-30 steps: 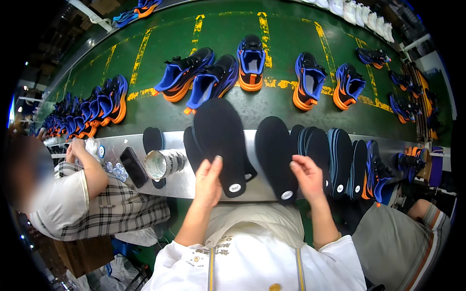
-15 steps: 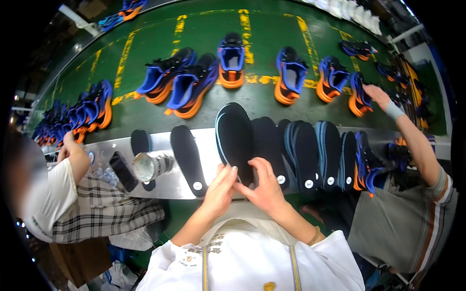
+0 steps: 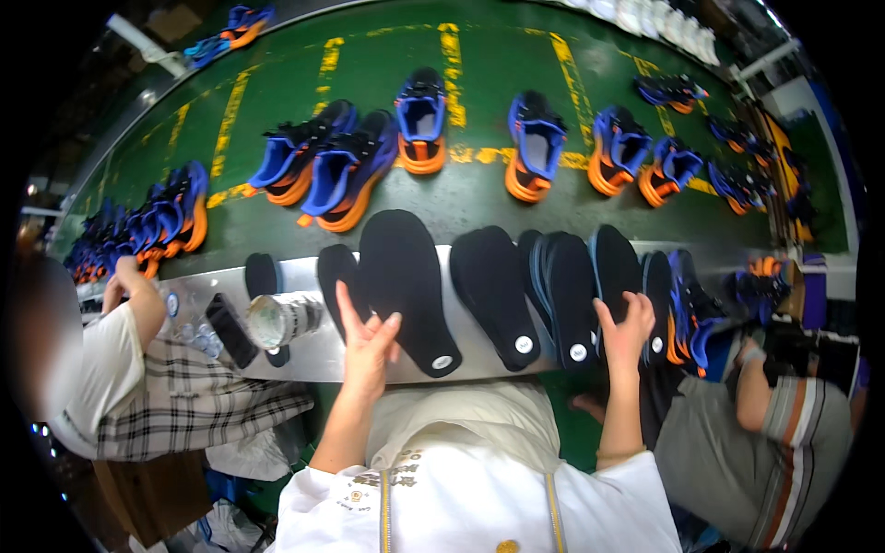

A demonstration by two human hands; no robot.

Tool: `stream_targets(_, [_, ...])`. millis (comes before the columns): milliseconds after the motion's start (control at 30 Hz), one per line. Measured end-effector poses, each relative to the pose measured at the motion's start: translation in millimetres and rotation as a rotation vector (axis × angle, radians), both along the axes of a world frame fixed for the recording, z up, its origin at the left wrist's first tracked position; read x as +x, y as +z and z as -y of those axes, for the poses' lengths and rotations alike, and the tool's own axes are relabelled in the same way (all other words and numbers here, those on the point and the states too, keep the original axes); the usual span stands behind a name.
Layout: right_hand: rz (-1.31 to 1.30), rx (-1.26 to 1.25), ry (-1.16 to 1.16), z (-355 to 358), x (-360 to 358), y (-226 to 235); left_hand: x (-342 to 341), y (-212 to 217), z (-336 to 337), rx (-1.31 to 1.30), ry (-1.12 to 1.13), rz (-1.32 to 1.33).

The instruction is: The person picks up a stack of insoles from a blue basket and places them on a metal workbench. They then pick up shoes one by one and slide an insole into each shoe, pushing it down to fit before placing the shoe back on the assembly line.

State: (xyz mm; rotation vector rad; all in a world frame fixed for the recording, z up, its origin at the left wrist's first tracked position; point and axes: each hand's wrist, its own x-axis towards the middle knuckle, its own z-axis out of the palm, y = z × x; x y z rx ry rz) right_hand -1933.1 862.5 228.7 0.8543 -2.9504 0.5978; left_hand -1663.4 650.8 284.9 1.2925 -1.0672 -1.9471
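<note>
Head view. The left hand (image 3: 369, 336) rested with fingers spread and loose against the left edge of a large black insole (image 3: 402, 286), touching it but not clamped on it; the light contact probably served to steady or square the piece. This large black insole lay flat on the shiny metal tabletop (image 3: 304, 355), toe toward the belt and heel, with a small round white sticker, toward the person. A narrower black insole (image 3: 337, 272) lay just beside it on the left, partly behind the hand.

The right hand (image 3: 625, 332) lay open on the overlapped insoles (image 3: 590, 295) to the right, fingers pointing up over their heel ends, gripping nothing. These pieces, some edged in blue, were fanned one over another, likely so that each could be taken off singly. Between the two hands lay another black insole (image 3: 493, 295), apart from both.

Beyond the tabletop ran a green conveyor belt (image 3: 387, 64) with yellow markings, carrying blue-and-orange shoes (image 3: 424, 120) with their openings upward. At the left, a cylindrical container (image 3: 281, 318) lay on its side near a dark flat object (image 3: 230, 330). A person in a checked garment (image 3: 175, 405) sat at the left, and another person's striped sleeve (image 3: 793, 433) showed at the right.
</note>
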Motion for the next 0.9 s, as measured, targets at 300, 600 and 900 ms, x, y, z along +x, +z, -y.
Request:
stream_targets(300, [1.63,-0.771,0.306,84.5,111.0,43.2,-25.4,3.4,-11.2,0.064,-0.357,-0.129])
stream_targets(600, [1.119,-0.487,0.35,85.3,108.4,38.8,-23.4,-36.9,251.2,-0.946,-0.465,1.547])
stream_targets(900, [1.103,-0.381,0.035,76.5,107.9,53.5,-36.7,-63.3,334.7,-0.442,-0.952,0.716])
